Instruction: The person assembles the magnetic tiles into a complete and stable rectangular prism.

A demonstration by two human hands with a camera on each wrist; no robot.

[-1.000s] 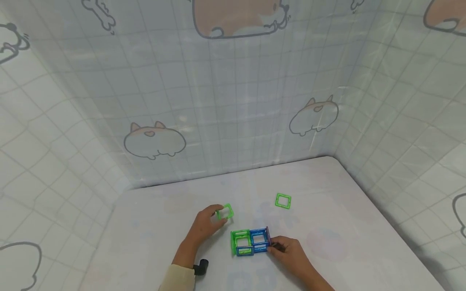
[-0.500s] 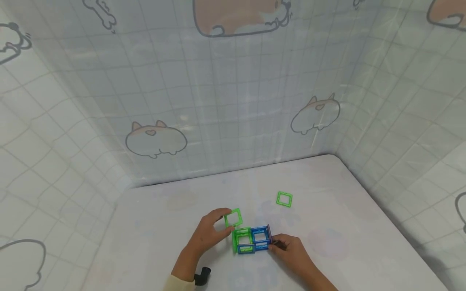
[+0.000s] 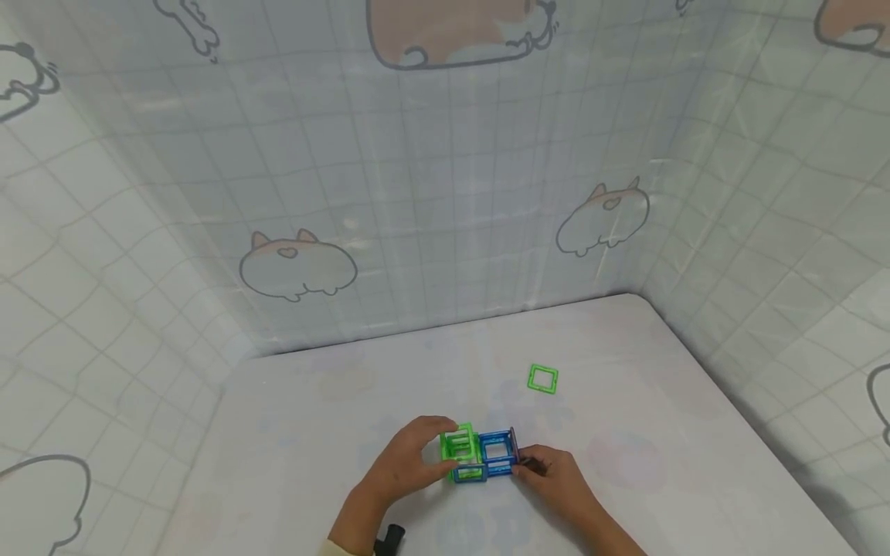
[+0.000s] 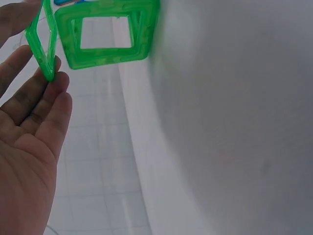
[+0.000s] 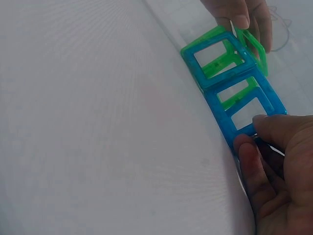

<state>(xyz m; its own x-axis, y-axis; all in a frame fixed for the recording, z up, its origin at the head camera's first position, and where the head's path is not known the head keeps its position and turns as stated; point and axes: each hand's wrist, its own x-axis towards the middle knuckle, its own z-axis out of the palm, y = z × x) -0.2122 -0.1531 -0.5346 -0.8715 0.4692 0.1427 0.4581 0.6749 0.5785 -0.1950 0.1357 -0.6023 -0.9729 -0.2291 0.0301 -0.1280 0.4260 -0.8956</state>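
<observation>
My left hand (image 3: 409, 463) pinches a green square magnetic tile (image 4: 50, 73) between thumb and fingers, tilted over the green end of a small box-like build. That build stands on the table, with green magnetic tiles (image 4: 105, 57) at its left and blue magnetic tiles (image 5: 220, 115) along its front and right. Whether the held tile touches it I cannot tell. At the opposite end, my right hand (image 3: 562, 483) grips the build's right side between thumb and fingers, as the right wrist view also shows.
One loose green square tile (image 3: 531, 377) lies flat on the white table (image 3: 313, 401), behind the build and to its right. Curtain-like walls (image 3: 445, 193) with a grid and cartoon dogs rise along the table's back and sides.
My left hand has carried its green tile right and toward me, from beside the build to over its green end. The right hand keeps its hold at the right end.
</observation>
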